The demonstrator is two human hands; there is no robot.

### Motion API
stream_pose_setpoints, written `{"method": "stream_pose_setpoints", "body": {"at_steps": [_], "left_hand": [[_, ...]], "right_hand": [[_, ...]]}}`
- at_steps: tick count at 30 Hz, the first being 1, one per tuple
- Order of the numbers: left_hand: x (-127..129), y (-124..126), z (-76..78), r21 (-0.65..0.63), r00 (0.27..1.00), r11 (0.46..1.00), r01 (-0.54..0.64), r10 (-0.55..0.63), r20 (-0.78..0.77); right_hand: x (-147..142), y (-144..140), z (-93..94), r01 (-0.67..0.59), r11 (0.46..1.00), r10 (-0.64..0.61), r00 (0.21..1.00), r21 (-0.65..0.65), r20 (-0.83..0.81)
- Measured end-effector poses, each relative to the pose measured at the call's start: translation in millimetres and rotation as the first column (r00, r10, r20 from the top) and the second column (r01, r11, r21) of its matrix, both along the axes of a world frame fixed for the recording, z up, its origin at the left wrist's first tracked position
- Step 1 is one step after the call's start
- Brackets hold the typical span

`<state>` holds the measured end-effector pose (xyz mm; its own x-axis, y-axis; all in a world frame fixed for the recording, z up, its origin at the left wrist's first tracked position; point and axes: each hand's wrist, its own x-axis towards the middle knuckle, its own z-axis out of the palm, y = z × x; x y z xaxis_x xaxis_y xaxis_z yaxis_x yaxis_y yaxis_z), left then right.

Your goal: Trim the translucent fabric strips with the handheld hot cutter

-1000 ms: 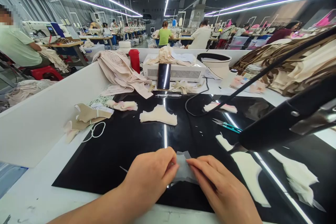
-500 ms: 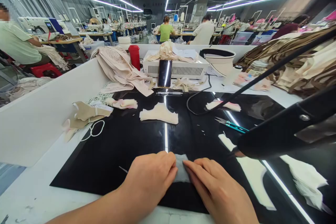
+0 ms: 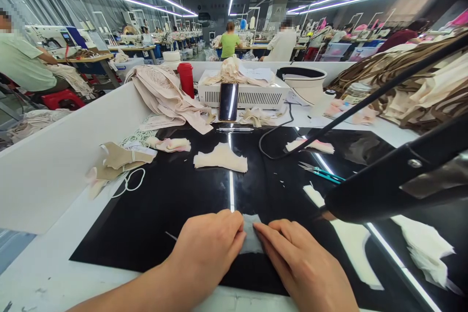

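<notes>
A small piece of thin, pale, see-through fabric lies on the glossy black mat, between my two hands. My left hand is closed on its left side, with the fingers curled and the thumb pressed in. At the right edge, the fingertips of my right hand are pinched together on the same piece. Beyond the hands sits a stack of cream cut fabric pieces. A curved cream fabric piece lies to the right of my right hand.
A black lamp-like arm reaches in from the right, above teal thread snips. Its black cable loops over the mat. A phone leans on a white vented box. Fabric heaps and a red cup stand behind. Co-workers sit farther off.
</notes>
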<state>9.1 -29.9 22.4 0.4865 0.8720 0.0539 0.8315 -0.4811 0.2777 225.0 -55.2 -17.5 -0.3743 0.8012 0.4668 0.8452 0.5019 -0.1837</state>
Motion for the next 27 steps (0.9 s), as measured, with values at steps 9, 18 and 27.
{"method": "stream_pose_setpoints", "body": {"at_steps": [9, 18, 27], "left_hand": [[3, -3, -10.5, 0.419, 0.959, 0.877, 0.237, -0.28, 0.044], [6, -6, -27.0, 0.448, 0.931, 0.852, 0.272, -0.35, 0.101], [7, -6, -26.0, 0.512, 0.94, 0.815, 0.27, -0.339, 0.045]], "right_hand": [[2, 4, -2.1, -0.062, 0.998, 0.061, 0.997, 0.03, 0.042], [5, 2, -5.1, -0.07, 0.997, 0.068, 0.996, 0.04, 0.054], [5, 3, -6.6, -0.074, 0.996, 0.072, 0.996, 0.043, 0.058]]}}
